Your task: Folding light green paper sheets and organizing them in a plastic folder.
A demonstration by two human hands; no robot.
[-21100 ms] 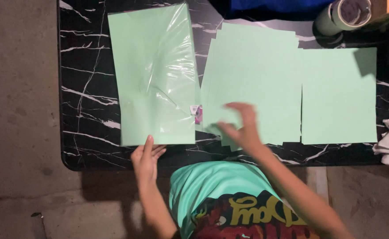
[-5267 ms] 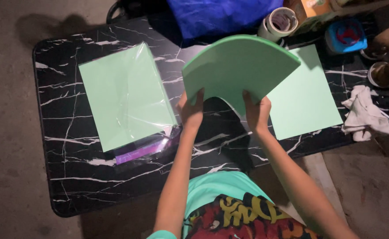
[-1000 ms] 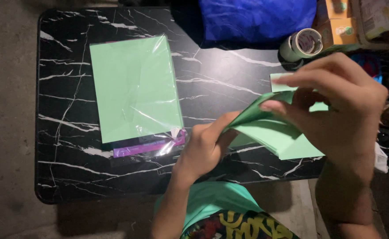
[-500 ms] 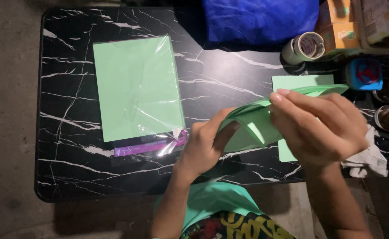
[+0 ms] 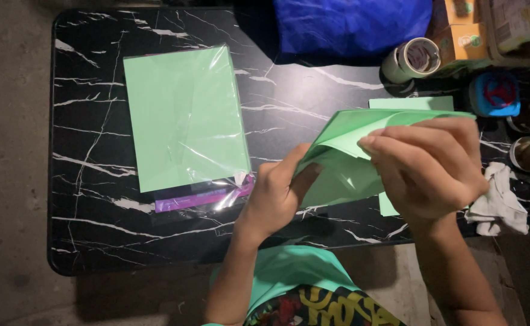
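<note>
- Folded green paper [image 5: 343,157] held up off the black marbled surface [image 5: 96,181], between both hands, in front of the chest.
- Left hand [image 5: 274,199]: grip closed on paper's lower-left fold, thumb on top.
- Right hand [image 5: 428,166]: grip closed over the right part, fingers curled on top.
- Paper's long axis runs left-low to right-high; its pointed end rises past the right hand, so the right hand is nearer to it.
- Wrapped green paper pack [image 5: 183,118] lies flat to the left, well apart.

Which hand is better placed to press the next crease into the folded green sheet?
Right, probably. The right hand lies over the folded green sheet, fingertips on its upper layer. The left hand grips the sheet's left corner, steadying it above the black marble table.
</note>
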